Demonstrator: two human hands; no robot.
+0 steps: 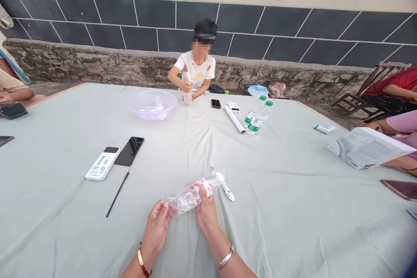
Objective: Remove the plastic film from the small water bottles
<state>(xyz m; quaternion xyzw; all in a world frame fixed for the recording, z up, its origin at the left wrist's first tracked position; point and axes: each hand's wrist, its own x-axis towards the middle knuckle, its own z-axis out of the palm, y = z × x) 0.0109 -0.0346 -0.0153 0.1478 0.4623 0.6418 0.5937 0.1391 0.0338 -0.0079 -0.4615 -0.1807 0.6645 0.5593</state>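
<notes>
My left hand (156, 230) and my right hand (206, 210) hold a crumpled clear plastic bottle (192, 195) on its side, just above the pale grey-green tablecloth (276, 208). It has a pink-and-white label, and its neck points right. My right fingers press on the label, while my left fingers grip the bottle's lower end. Beyond the neck lies a small white-handled metal tool (224, 190), possibly a cutter; I cannot tell if it touches the bottle. A gold bangle circles my left wrist and a silver one my right.
Left of my hands lie a white calculator (102, 164), a black smartphone (129, 150) and a thin black stylus (117, 193). Farther off stand a translucent plastic bowl (152, 105) and two water bottles (257, 115). A seated person (195, 63) across the table holds a small bottle.
</notes>
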